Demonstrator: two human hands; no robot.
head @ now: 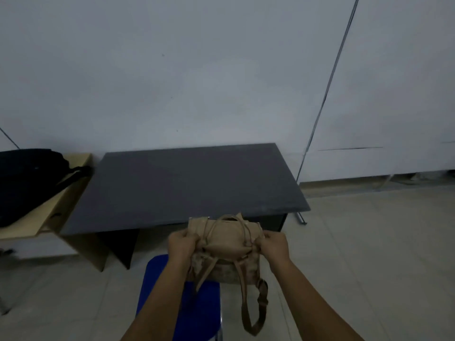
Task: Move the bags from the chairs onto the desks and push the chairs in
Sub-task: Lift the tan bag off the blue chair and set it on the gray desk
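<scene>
A small tan backpack [225,244] hangs in the air above a blue chair seat [197,306], its straps dangling down. My left hand [181,244] grips its left side and my right hand [275,247] grips its right side. Just beyond it stands a dark grey desk [187,183], its front edge level with the bag's top. A black bag [27,178] lies on a light wooden desk [59,200] at the left.
Both desks stand against a pale wall. Tiled floor [369,242] spreads to the right of the grey desk and around the chair. A thin dark cable [327,89] runs down the wall at the desk's right end.
</scene>
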